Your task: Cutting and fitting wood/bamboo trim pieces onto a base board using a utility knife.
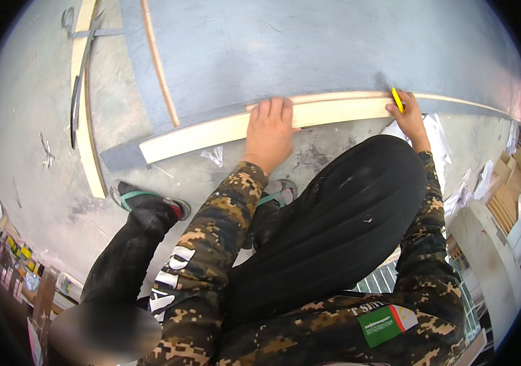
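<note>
My left hand (pixel 269 131) lies across a long pale wooden board (pixel 202 135), its fingers bent over the far side and its thumb at the near edge. The board rests on a large grey-blue sheet (pixel 333 49), along its near border. In my right hand (pixel 409 119), near the board's right end, is a slim yellow utility knife (pixel 398 100) with its thin tip pointing away from me over the sheet. A narrow wooden strip (pixel 327 96) runs along the board's far edge and continues right past my right hand.
Another thin strip (pixel 159 64) lies on the sheet at left. Beyond it, a long board (pixel 92 158) carries a curved dark band (pixel 77 100). My sandalled foot (pixel 144 200) is on the concrete floor. Cardboard (pixel 504 189) and white scraps (pixel 437 140) lie at right.
</note>
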Available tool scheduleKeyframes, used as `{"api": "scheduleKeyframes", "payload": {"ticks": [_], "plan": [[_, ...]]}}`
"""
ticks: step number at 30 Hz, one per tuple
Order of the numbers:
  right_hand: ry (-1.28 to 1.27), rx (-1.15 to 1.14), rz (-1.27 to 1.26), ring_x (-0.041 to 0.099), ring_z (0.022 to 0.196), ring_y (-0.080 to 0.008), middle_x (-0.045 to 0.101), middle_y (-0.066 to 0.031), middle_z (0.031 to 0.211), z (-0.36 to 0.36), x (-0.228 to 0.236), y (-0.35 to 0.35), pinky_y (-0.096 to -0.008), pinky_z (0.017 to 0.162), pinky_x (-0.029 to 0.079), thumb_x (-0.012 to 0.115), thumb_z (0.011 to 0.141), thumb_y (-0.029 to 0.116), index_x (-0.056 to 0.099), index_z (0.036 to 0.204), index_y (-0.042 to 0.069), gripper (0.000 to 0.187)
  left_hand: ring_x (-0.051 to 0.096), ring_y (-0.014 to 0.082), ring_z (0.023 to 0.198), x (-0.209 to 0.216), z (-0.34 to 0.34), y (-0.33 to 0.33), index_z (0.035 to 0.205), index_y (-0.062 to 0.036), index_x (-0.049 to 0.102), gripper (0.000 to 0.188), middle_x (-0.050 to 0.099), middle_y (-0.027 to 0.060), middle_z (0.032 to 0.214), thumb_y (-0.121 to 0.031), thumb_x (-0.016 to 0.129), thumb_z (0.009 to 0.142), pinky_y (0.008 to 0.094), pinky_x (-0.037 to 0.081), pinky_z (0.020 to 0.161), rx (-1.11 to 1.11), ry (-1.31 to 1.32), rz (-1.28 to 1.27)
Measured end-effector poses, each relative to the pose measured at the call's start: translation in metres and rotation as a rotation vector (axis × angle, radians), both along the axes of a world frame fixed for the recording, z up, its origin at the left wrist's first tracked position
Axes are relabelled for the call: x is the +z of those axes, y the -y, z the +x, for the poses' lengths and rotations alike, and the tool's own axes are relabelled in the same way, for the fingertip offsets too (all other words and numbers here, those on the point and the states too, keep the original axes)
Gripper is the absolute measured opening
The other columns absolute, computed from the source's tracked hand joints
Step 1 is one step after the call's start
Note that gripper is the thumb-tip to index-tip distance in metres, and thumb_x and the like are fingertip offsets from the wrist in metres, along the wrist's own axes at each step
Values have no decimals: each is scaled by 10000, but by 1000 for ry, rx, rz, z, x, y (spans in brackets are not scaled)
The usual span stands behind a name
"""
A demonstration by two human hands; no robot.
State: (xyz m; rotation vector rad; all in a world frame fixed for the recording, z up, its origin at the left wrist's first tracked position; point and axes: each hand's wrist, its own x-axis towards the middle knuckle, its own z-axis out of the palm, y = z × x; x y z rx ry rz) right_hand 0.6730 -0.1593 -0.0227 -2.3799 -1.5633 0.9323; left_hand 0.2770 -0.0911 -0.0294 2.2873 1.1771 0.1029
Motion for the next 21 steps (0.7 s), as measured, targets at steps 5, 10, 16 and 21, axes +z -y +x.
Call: {"api": "scheduleKeyframes", "payload": {"ticks": [5, 10, 16, 21], "plan": [[24, 5, -31, 603, 1074, -416, 620, -227, 1133, -6, 1, -8, -436, 947, 481, 769, 814, 191, 624, 1248, 8, 493, 497, 307, 1175, -7, 8, 12, 1304, 22, 540, 533, 538, 122, 1225, -219, 676, 848, 439, 373, 1071, 5, -122, 97], [161, -114, -63, 633, 1043, -408, 665, -218, 1099, -11, 9, -11, -437, 899, 501, 845, 752, 260, 609, 1190, 9, 558, 478, 311, 1205, -5, 2, 9, 1308, 35, 531, 483, 531, 139, 1238, -155, 600, 869, 452, 350, 1093, 9, -90, 25], [260, -256, -65, 667, 989, -410, 682, -256, 1079, -17, 5, -10, -441, 857, 515, 855, 754, 315, 554, 1245, 40, 638, 469, 308, 1218, -9, 7, 8, 1320, 45, 527, 473, 529, 165, 1262, -151, 537, 890, 447, 334, 1089, -39, -198, 22], [289, -328, -155, 670, 1018, -443, 675, -295, 1091, 12, -14, -4, -457, 879, 513, 815, 799, 376, 444, 1389, 61, 765, 473, 306, 1226, -15, 9, 11, 1334, 32, 524, 469, 531, 166, 1268, -172, 514, 911, 437, 334, 1084, -28, -165, 67]]}}
